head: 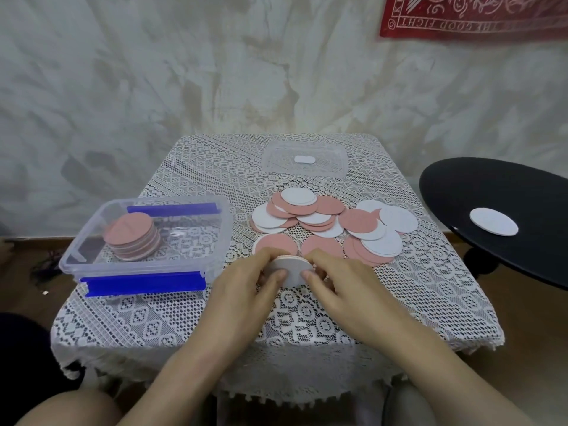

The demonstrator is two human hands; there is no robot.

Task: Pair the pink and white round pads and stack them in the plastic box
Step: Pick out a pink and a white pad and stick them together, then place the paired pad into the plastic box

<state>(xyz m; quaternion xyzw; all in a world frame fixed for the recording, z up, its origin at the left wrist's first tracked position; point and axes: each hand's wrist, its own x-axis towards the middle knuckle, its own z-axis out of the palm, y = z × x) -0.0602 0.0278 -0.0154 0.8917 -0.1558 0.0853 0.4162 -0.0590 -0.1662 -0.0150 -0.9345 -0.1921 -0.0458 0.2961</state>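
A white round pad (289, 269) is held between the left hand (246, 290) and right hand (341, 287) above a lace tablecloth (307, 321). Pink and white pads (325, 224) are heaped just beyond. A stack (132, 241) is seen inside the plastic box (92, 229) at left.

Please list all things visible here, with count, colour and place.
plastic box: one, clear with blue latches, table's left
pad stack: one, pink-topped, inside plastic box
loose pads: many, pink and white, table's centre
lid: one, clear, table's far side
black surface: one, black, right of table
single pad: one, white, on black surface
tablecloth: one, white lace, over table
red cloth: one, red, wall, upper right
held pad: one, white, between both hands
left hand: one, pinches held pad's left edge
right hand: one, pinches its right edge
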